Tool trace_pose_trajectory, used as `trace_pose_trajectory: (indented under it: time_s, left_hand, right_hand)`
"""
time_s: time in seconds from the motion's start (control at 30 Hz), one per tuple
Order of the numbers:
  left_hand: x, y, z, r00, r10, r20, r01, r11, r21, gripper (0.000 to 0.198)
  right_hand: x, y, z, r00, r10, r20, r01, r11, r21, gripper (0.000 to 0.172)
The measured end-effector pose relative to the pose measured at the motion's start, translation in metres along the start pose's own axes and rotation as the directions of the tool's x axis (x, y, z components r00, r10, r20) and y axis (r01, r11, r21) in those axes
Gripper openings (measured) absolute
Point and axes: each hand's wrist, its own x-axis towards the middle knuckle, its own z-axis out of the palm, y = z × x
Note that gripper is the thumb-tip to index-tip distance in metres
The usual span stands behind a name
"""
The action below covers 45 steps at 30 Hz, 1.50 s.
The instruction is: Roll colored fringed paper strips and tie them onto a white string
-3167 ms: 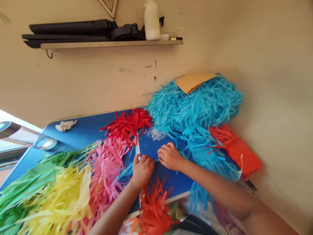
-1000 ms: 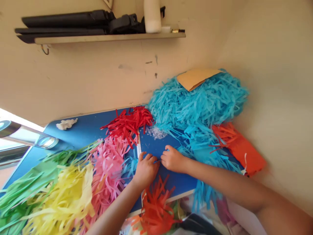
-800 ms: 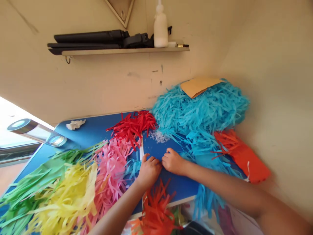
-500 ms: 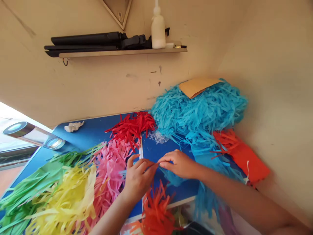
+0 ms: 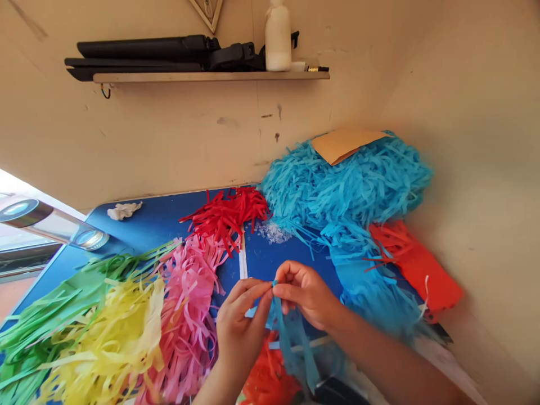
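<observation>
Both hands meet over the front of the blue table. My left hand (image 5: pixel 244 315) pinches the top of a blue fringed tissue-paper strip (image 5: pixel 291 332) between thumb and fingertips. Right beside it, my right hand (image 5: pixel 306 292) grips the same twisted blue end with thumb and forefinger. Loose blue streamers hang down below the fingers. Under the hands, an orange-red bunch of fringed paper (image 5: pixel 270 374) lies partly hidden. Just right of my right hand, more blue fringed paper (image 5: pixel 363 275) spreads over the table.
Pink fringe (image 5: pixel 192 292), yellow fringe (image 5: pixel 112 332), green fringe (image 5: pixel 71 298) and red fringe (image 5: pixel 232 211) cover the left side. A big blue fringe heap (image 5: pixel 346 180) bears a brown envelope (image 5: pixel 343 145). A clear bottle (image 5: pixel 59 222) lies far left. Above, a wall shelf (image 5: pixel 211 77) holds a white bottle (image 5: pixel 278 39).
Both hands have come together round the blue paper's top, my right hand turning more upright. Blue streamers now hang below the fingers. The view has shifted slightly.
</observation>
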Motion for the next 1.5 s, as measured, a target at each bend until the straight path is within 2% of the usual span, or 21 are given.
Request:
trace_pose_trajectory:
  time_s: [0.23, 0.3, 0.37, 0.43, 0.47, 0.5, 0.53, 0.6, 0.67, 0.77, 0.87, 0.93, 1.03, 1.1, 1.17, 1.23, 1.33, 1.5]
  left_hand:
    - [-0.007, -0.003, 0.0, 0.998, -0.056, 0.019, 0.058, 0.99, -0.127, 0.015]
    - [-0.011, -0.01, -0.004, 0.996, -0.086, 0.037, 0.091, 0.983, -0.158, 0.011]
    - [-0.015, -0.02, -0.015, 0.985, -0.172, 0.018, 0.172, 0.964, -0.204, 0.011]
    - [-0.017, -0.03, -0.03, 0.944, -0.32, -0.076, 0.287, 0.914, -0.287, 0.014]
    - [-0.017, -0.033, -0.039, 0.909, -0.4, -0.118, 0.337, 0.872, -0.355, 0.016]
    - [-0.017, -0.035, -0.048, 0.873, -0.47, -0.134, 0.376, 0.821, -0.43, 0.017]
    - [-0.015, -0.036, -0.055, 0.845, -0.522, -0.115, 0.404, 0.764, -0.503, 0.018]
    - [-0.012, -0.037, -0.063, 0.818, -0.575, -0.019, 0.452, 0.662, -0.598, 0.02]
    - [-0.008, -0.039, -0.062, 0.794, -0.602, 0.085, 0.526, 0.61, -0.593, 0.024]
    - [-0.006, -0.048, -0.048, 0.727, -0.66, 0.189, 0.649, 0.572, -0.501, 0.039]
    - [-0.009, -0.062, -0.036, 0.674, -0.704, 0.225, 0.716, 0.547, -0.434, 0.048]
    - [-0.013, -0.069, -0.032, 0.676, -0.701, 0.227, 0.723, 0.569, -0.393, 0.046]
    - [-0.015, -0.07, -0.026, 0.732, -0.644, 0.221, 0.678, 0.658, -0.329, 0.04]
    - [-0.013, -0.065, -0.019, 0.785, -0.578, 0.222, 0.619, 0.736, -0.274, 0.034]
    - [-0.012, -0.06, -0.011, 0.832, -0.506, 0.229, 0.549, 0.81, -0.207, 0.03]
    - [-0.01, -0.054, -0.004, 0.862, -0.445, 0.245, 0.486, 0.862, -0.145, 0.028]
    - [-0.01, -0.048, 0.0, 0.887, -0.371, 0.275, 0.402, 0.914, -0.064, 0.024]
    - [-0.01, -0.039, 0.0, 0.927, -0.2, 0.316, 0.203, 0.979, 0.023, 0.017]
  right_hand:
    - [0.003, 0.01, 0.014, 0.991, -0.1, -0.084, 0.102, 0.995, 0.02, 0.029]
    - [0.006, 0.011, 0.018, 0.984, -0.171, -0.045, 0.169, 0.985, -0.04, 0.027]
    - [0.019, 0.013, 0.018, 0.971, -0.239, 0.025, 0.239, 0.954, -0.18, 0.024]
    - [0.046, 0.015, 0.011, 0.968, -0.241, 0.068, 0.245, 0.855, -0.458, 0.022]
    - [0.064, 0.017, 0.006, 0.972, -0.226, 0.065, 0.22, 0.77, -0.599, 0.022]
    - [0.084, 0.019, 0.001, 0.976, -0.212, 0.042, 0.17, 0.635, -0.754, 0.022]
    - [0.105, 0.022, -0.004, 0.977, -0.211, 0.024, 0.14, 0.555, -0.82, 0.02]
    - [0.144, 0.027, -0.009, 0.978, -0.205, 0.024, 0.116, 0.448, -0.886, 0.017]
    - [0.172, 0.032, -0.007, 0.982, -0.186, 0.03, 0.103, 0.399, -0.911, 0.016]
    - [0.187, 0.036, 0.001, 0.988, -0.152, 0.003, 0.059, 0.367, -0.928, 0.016]
    - [0.171, 0.033, 0.004, 0.994, -0.107, 0.005, 0.049, 0.42, -0.906, 0.016]
    - [0.145, 0.031, 0.003, 0.998, -0.054, 0.035, 0.057, 0.497, -0.866, 0.013]
    - [0.093, 0.031, -0.001, 0.998, 0.007, 0.066, 0.046, 0.651, -0.758, 0.016]
    - [0.062, 0.032, -0.003, 0.999, 0.002, 0.034, 0.017, 0.835, -0.551, 0.023]
    - [0.039, 0.035, -0.004, 0.999, -0.022, -0.043, 0.008, 0.954, -0.301, 0.026]
    - [0.026, 0.038, -0.005, 0.991, -0.042, -0.131, 0.02, 0.986, -0.165, 0.027]
    - [0.017, 0.04, -0.008, 0.975, -0.057, -0.217, 0.036, 0.994, -0.102, 0.028]
    - [0.008, 0.041, -0.016, 0.96, -0.157, -0.231, 0.11, 0.973, -0.202, 0.02]
